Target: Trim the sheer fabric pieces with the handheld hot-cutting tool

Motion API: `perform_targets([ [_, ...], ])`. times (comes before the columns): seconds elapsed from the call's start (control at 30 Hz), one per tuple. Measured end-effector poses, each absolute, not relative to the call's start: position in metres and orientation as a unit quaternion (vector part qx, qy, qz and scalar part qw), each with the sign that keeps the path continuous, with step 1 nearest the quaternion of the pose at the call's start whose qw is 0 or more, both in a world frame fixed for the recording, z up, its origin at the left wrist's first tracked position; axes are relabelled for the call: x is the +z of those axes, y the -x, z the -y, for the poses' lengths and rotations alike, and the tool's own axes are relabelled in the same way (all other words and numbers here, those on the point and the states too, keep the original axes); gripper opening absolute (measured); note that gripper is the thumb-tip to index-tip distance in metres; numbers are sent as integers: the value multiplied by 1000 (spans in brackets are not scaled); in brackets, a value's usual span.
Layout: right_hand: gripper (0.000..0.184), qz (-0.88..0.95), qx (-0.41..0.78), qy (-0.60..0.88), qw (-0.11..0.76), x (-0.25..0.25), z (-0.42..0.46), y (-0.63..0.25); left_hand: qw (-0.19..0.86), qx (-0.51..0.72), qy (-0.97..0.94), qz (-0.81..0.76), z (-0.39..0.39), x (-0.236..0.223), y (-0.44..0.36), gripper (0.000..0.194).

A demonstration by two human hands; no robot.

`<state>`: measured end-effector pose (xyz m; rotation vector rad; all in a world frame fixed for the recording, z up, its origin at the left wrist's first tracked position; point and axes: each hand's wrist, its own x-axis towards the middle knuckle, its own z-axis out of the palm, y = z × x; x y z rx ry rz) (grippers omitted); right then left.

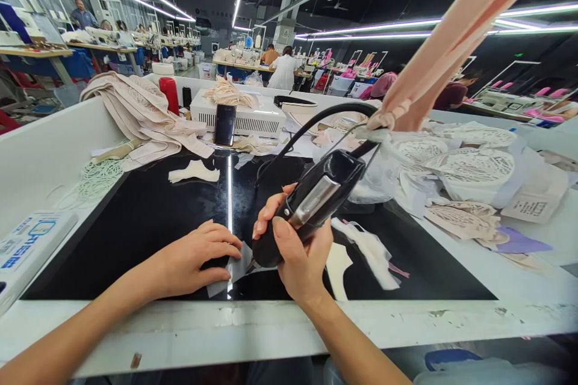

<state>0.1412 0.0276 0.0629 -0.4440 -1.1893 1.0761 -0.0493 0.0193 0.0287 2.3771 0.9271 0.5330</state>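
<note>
My right hand point(300, 252) is wrapped round a black corded handheld power tool point(311, 192) with a silver lever along its side. It is tilted, its narrow tip pointing down at a thin translucent piece point(239, 261) on the black board point(149, 240). My left hand point(198, 258) lies with fingers outstretched and thumb apart, the fingertips resting on that piece. Just right of my right hand is a cream cut piece point(338, 267), and beside it a white padded strip point(368, 252). Another cream piece point(194, 172) lies farther back on the board.
A peach fabric strip point(451, 54) is tied to the tool's cord end from above. Lace-patterned pieces point(474, 162) are heaped right; beige fabric point(130, 108) is piled left. A phone point(224, 124) leans against a white vented box point(244, 117). A white labelled case point(34, 246) stands left.
</note>
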Motion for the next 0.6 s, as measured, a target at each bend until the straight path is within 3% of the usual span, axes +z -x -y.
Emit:
perform_targets([
  [0.4,28,521,479,196,678,65,-28,-143,312,106,-881,-339,-21,32,57,43],
  [0.6,32,510,496,192,676,63,-21,-135,302,91,-884,-345,-20,35,55,38],
])
